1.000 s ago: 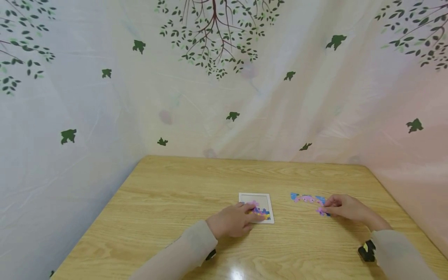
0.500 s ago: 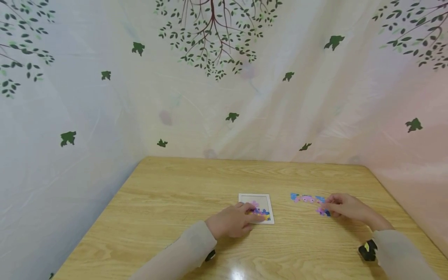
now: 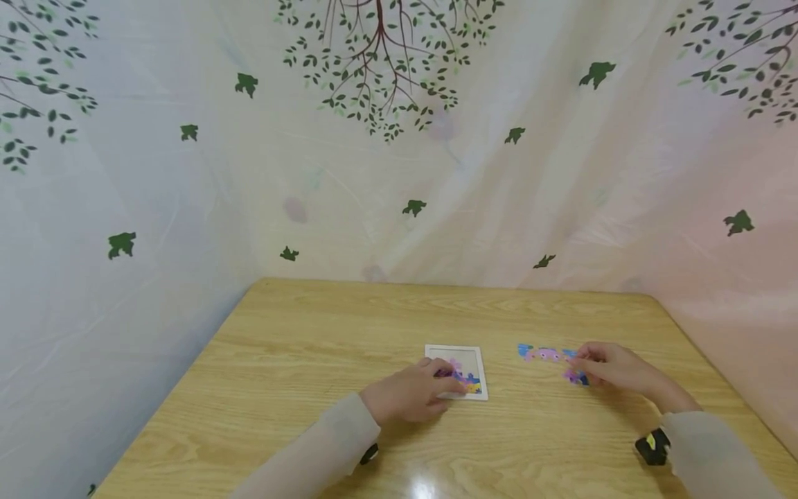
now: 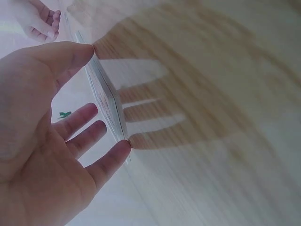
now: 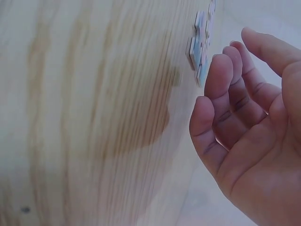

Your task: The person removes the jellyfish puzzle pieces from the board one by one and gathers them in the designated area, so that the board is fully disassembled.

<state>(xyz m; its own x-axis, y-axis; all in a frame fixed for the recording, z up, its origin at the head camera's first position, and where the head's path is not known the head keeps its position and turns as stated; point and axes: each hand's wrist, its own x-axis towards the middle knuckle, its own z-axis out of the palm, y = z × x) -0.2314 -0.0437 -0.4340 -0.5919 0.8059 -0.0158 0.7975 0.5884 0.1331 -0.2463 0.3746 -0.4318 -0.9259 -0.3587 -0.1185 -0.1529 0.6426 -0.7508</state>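
Note:
A white-framed jigsaw tray (image 3: 483,374) lies on the table, its lower part filled with pink, blue and yellow puzzle pieces (image 3: 472,381). My left hand (image 3: 408,391) is over its near left part, thumb and fingers spread. In the left wrist view the thumb tip and the little finger's tip are right at the tray's edge. To the right, my right hand (image 3: 614,367) hovers beside loose puzzle pieces (image 3: 548,354), fingers loosely bent. The right wrist view shows nothing between its thumb and fingers. A pink and dark blue piece (image 3: 575,378) lies just below its fingertips.
The wooden table (image 3: 312,333) reaches back to a pale curtain (image 3: 349,173) printed with trees and green birds. Curtain also hangs along both sides. A black wrist device (image 3: 652,447) sits at the right sleeve.
My left hand has drawn back slightly to the left, showing more of the pieces in the tray. The right fingertips have shifted a little up and left; the loose pieces have stayed put.

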